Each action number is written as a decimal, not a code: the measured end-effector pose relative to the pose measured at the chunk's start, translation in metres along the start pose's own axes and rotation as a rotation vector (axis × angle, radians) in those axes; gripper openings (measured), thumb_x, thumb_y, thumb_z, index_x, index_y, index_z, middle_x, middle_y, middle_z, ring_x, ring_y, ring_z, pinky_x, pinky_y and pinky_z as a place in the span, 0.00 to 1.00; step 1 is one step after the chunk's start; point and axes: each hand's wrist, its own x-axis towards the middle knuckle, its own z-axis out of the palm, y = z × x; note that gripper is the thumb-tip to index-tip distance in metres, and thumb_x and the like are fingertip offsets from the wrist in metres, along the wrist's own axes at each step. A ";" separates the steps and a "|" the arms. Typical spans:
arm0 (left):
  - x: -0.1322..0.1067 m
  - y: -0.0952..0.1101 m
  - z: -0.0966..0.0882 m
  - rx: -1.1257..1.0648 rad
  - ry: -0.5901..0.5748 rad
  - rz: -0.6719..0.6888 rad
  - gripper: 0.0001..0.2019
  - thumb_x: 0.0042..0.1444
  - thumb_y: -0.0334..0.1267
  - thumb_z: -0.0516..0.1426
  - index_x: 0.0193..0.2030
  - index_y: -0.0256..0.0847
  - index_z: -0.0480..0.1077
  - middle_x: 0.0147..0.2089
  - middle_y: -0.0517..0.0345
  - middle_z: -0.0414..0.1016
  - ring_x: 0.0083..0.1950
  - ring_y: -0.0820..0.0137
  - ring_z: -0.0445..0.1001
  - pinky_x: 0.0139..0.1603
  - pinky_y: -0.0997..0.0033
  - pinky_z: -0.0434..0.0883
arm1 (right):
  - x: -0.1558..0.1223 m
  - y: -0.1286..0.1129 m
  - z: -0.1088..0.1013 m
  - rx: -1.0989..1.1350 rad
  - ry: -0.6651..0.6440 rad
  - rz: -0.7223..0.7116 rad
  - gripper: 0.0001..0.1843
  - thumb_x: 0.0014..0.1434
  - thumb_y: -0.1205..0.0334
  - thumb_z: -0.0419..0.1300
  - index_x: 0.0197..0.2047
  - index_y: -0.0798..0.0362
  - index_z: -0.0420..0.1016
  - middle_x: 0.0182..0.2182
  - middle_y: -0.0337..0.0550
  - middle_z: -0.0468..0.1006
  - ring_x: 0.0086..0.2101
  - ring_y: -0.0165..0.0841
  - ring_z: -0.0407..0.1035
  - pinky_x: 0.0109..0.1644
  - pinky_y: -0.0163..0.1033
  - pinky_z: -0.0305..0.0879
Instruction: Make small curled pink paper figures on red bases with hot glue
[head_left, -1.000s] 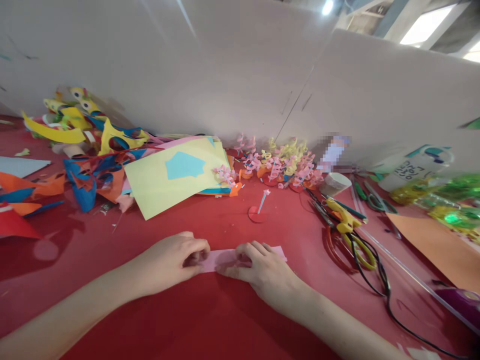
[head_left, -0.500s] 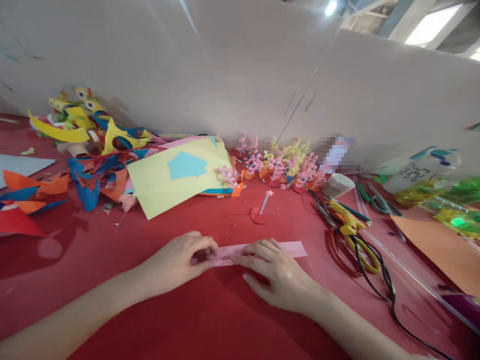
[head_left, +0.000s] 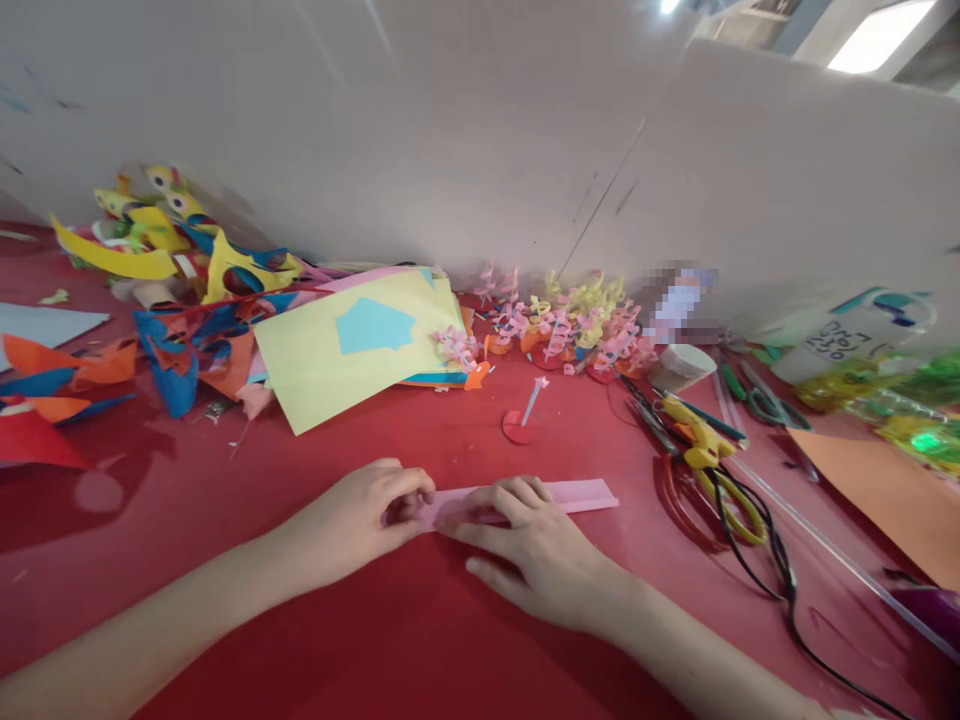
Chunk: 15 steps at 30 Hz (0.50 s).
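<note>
A pink paper strip [head_left: 581, 496] lies lengthwise on the red table, its right end uncovered. My left hand [head_left: 379, 508] pinches the strip's left end between thumb and fingers. On top of the strip's middle rests my right hand [head_left: 517, 540], fingers stretched out and spread, pressing the paper down without gripping it. Just beyond the hands stands a small piece with a red round base [head_left: 517, 427] and a thin pale stick [head_left: 531, 402], tipped with a pink star-like shape.
Yellow paper [head_left: 300, 385] with a blue cutout [head_left: 375, 327] lies at the back. Behind it stand several pink and yellow curly paper pieces [head_left: 559, 335]. To the right are a yellow glue gun [head_left: 701, 438] with a black cord, scissors [head_left: 766, 405] and orange paper [head_left: 877, 490]. Paper crafts [head_left: 169, 370] crowd the left.
My right hand has slid left along the strip, closer to my left hand. My left hand keeps its pinch in nearly the same place. The view has shifted slightly.
</note>
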 end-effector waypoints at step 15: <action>-0.006 -0.003 -0.037 -0.047 -0.227 -0.092 0.05 0.52 0.35 0.53 0.36 0.41 0.67 0.34 0.59 0.72 0.32 0.72 0.69 0.32 0.75 0.65 | 0.000 -0.001 0.001 -0.023 0.006 0.026 0.16 0.64 0.59 0.51 0.54 0.41 0.68 0.47 0.44 0.70 0.45 0.37 0.60 0.49 0.45 0.55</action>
